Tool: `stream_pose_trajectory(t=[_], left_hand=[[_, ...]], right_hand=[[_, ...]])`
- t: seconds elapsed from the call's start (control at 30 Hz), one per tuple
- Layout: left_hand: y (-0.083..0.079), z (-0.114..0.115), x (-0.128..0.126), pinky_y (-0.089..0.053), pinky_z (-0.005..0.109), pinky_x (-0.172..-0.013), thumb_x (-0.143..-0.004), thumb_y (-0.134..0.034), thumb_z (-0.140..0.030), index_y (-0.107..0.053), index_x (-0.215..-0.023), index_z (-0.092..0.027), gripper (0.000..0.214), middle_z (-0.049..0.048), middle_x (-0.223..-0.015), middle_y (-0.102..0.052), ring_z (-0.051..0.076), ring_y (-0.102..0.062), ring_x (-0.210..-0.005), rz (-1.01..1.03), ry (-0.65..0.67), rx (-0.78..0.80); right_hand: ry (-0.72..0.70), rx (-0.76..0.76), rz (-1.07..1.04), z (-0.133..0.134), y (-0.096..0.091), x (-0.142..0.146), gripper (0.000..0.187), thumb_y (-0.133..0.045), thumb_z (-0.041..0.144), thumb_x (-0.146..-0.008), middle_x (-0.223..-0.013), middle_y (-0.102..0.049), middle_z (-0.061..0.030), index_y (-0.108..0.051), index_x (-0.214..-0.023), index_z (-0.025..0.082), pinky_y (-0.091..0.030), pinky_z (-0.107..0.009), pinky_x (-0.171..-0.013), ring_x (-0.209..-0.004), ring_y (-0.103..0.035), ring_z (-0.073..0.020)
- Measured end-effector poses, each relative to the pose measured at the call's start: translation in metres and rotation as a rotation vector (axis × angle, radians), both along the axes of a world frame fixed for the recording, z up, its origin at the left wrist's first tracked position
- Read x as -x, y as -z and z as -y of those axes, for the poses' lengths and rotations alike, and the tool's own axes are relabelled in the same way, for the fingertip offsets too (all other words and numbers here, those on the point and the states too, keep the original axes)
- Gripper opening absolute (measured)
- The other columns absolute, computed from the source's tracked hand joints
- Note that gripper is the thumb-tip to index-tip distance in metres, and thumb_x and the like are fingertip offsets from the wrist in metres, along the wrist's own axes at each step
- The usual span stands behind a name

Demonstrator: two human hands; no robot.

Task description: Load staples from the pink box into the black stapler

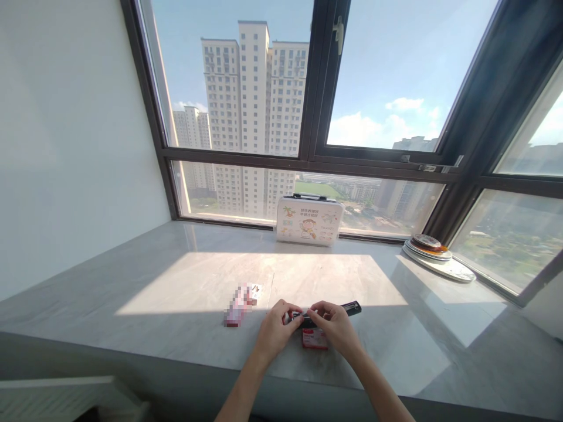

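Both hands are meeting over the bench (176,281): the left grip (275,328) is pinching one end of a black tool (352,307) and the right grip (336,328) is closing over its middle, the far end poking out beyond the right grip. A small red box (314,339) is lying right beneath the grips, touching the bench. The risk, I'd say: fingertip holds this light could be letting the tool slip, knocking the box toward the front edge just behind the wrists. A pink packet (237,305) is sitting near the left grip; a white case (309,221) and plates (433,252) are standing well ahead, leaving wide open room.
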State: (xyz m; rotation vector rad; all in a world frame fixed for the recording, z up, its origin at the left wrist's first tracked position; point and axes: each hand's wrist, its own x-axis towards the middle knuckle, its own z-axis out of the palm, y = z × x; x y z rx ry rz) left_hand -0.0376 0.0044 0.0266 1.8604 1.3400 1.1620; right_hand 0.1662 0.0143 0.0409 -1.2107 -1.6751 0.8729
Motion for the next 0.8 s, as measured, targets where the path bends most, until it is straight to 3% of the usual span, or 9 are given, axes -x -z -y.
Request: stream_pose_trajectory(t=[0.17,0.33,0.47,0.63,0.7,0.8], left_hand=[[-0.003,0.004,-0.002,-0.040,0.027,-0.068,-0.087,-0.063,-0.038,-0.071,-0.102,-0.026,0.021,-0.0012,-0.088,-0.061,0.014,-0.052,-0.070,-0.028,-0.013,-0.004],[-0.006,0.006,-0.002,-0.041,0.027,-0.070,-0.087,-0.064,-0.038,-0.069,-0.101,-0.027,0.018,-0.0014,-0.090,-0.061,0.015,-0.054,-0.073,-0.066,-0.028,-0.017],[-0.006,0.005,-0.002,-0.041,0.030,-0.084,-0.080,-0.072,-0.034,-0.068,-0.102,-0.027,0.023,0.0016,-0.100,-0.062,0.021,-0.057,-0.096,-0.164,-0.094,-0.066],[-0.002,0.004,-0.004,-0.039,0.034,-0.091,-0.076,-0.076,-0.036,-0.069,-0.103,-0.027,0.029,0.0034,-0.106,-0.063,0.025,-0.055,-0.105,-0.259,-0.120,-0.042],[-0.001,0.003,-0.003,-0.038,0.034,-0.091,-0.076,-0.076,-0.037,-0.069,-0.104,-0.028,0.030,0.0033,-0.107,-0.063,0.025,-0.055,-0.106,-0.256,-0.112,-0.044],[0.001,0.002,-0.003,-0.038,0.034,-0.091,-0.076,-0.077,-0.039,-0.070,-0.104,-0.029,0.031,0.0026,-0.107,-0.064,0.025,-0.056,-0.105,-0.252,-0.106,-0.049]], right_hand=[[-0.001,0.036,0.019,0.001,0.005,0.000,0.039,-0.063,0.057,-0.086,-0.069,-0.064,-0.0010,-0.071,-0.088,0.019,-0.040,-0.025,-0.056,-0.059,-0.055,-0.0154],[0.076,-0.027,0.264,0.001,0.002,0.002,0.029,-0.063,0.048,-0.087,-0.068,-0.068,-0.0025,-0.070,-0.082,0.021,-0.040,-0.026,-0.061,-0.066,-0.061,-0.0189],[0.149,-0.047,0.436,0.006,-0.010,0.008,0.024,-0.060,0.043,-0.089,-0.065,-0.066,-0.0026,-0.071,-0.082,0.022,-0.036,-0.027,-0.059,-0.064,-0.060,-0.0192],[0.008,-0.073,0.351,0.018,-0.020,0.014,0.032,-0.053,0.047,-0.095,-0.078,-0.072,-0.0045,-0.075,-0.097,0.024,-0.039,-0.027,-0.063,-0.073,-0.064,-0.0206],[-0.025,-0.011,0.246,0.022,-0.014,0.003,0.036,-0.054,0.052,-0.094,-0.077,-0.071,-0.0036,-0.073,-0.101,0.023,-0.040,-0.026,-0.060,-0.069,-0.063,-0.0191],[-0.011,0.249,0.128,0.027,0.002,-0.035,0.051,-0.052,0.067,-0.090,-0.058,-0.060,-0.0001,-0.068,-0.083,0.019,-0.033,-0.024,-0.045,-0.044,-0.049,-0.0128]])
